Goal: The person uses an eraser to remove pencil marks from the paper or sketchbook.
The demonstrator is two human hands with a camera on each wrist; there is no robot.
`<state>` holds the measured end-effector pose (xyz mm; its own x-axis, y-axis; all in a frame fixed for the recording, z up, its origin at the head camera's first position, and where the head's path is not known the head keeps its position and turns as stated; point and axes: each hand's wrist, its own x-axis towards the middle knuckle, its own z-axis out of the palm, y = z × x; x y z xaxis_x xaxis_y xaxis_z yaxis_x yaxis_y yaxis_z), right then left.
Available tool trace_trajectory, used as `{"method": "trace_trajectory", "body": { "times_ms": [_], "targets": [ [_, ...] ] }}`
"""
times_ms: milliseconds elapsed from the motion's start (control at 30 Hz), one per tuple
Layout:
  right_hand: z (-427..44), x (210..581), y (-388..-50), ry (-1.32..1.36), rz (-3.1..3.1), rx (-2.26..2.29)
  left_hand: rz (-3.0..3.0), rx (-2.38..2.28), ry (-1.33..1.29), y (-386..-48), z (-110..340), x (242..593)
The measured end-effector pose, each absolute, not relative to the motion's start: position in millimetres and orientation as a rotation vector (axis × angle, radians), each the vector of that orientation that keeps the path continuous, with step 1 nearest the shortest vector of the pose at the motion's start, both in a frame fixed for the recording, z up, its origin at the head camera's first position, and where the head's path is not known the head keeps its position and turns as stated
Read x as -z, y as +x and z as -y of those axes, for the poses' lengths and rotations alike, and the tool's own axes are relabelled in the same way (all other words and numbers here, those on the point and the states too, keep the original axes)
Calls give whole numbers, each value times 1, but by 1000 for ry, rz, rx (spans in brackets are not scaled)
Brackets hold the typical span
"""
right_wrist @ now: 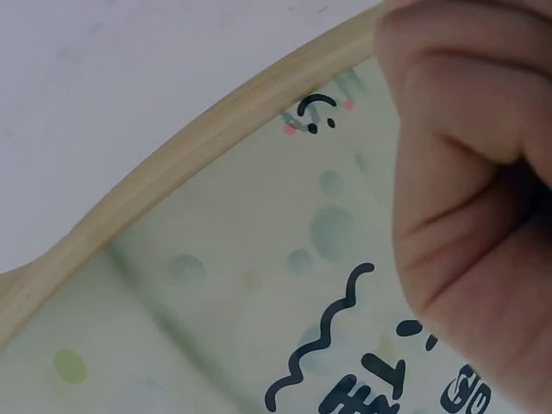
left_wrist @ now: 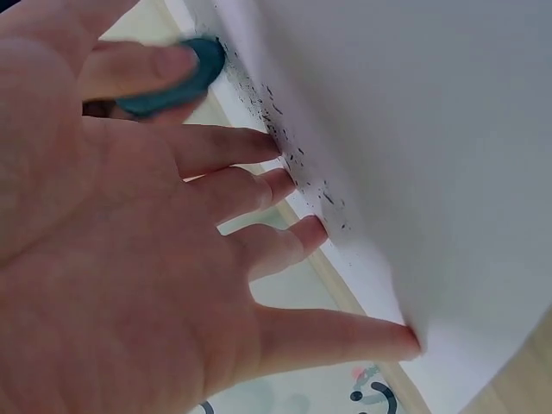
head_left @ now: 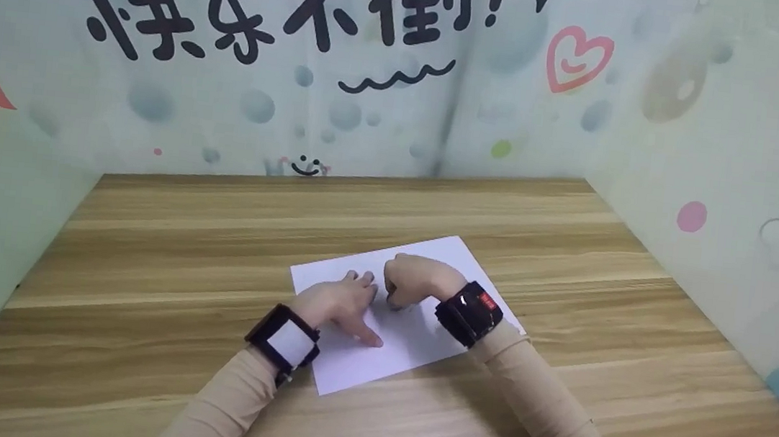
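Observation:
A white sheet of paper point(head_left: 356, 367) lies at a slant on the wooden table. My left hand point(head_left: 337, 305) presses on its left half with fingers and thumb spread. To the right, my right hand point(head_left: 419, 279) is curled over the paper's upper middle. The left wrist view shows it holding a teal, rounded eraser point(left_wrist: 205, 73), slightly blurred, against the sheet. Dark eraser crumbs point(left_wrist: 297, 159) are scattered on the paper near the left fingertips. In the right wrist view the curled fingers hide the eraser.
The wooden table point(head_left: 159, 274) surrounds the sheet. A printed backdrop point(head_left: 386, 117) with large black characters stands along its far edge, and pale panels point(head_left: 745, 140) rise at the sides. Each wrist wears a black strapped device point(head_left: 470, 314).

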<state>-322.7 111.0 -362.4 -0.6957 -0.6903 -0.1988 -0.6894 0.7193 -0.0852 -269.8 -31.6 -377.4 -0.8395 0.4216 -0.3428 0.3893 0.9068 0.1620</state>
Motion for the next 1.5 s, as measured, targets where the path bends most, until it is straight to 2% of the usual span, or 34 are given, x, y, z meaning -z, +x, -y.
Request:
{"method": "trace_trajectory", "body": {
  "times_ms": [1500],
  "targets": [
    [-97, 367, -307, -991, -2821, -172, -2669, -127, 576, -269, 30, 378]
  ]
}}
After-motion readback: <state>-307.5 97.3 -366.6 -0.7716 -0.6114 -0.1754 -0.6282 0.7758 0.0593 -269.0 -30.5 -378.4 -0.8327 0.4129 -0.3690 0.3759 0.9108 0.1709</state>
